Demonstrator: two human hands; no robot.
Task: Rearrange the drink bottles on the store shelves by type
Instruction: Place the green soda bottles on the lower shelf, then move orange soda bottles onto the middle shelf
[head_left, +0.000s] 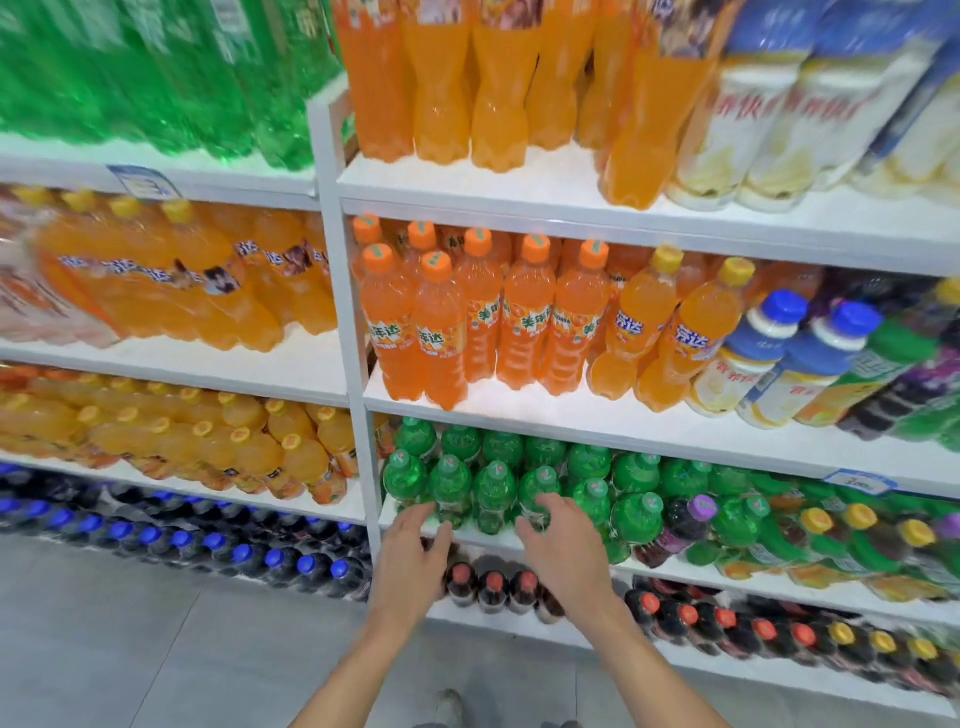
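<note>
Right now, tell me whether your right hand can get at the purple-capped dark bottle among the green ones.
Probably yes. The purple-capped bottle stands at the front of the same shelf that the right hand is at, a couple of green bottles to its right, and nothing stands in front of it.

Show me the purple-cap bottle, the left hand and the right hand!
purple-cap bottle (678, 527): head view, dark body below the cap.
left hand (415, 545): head view, back of the hand.
right hand (561, 545): head view, back of the hand.
</note>
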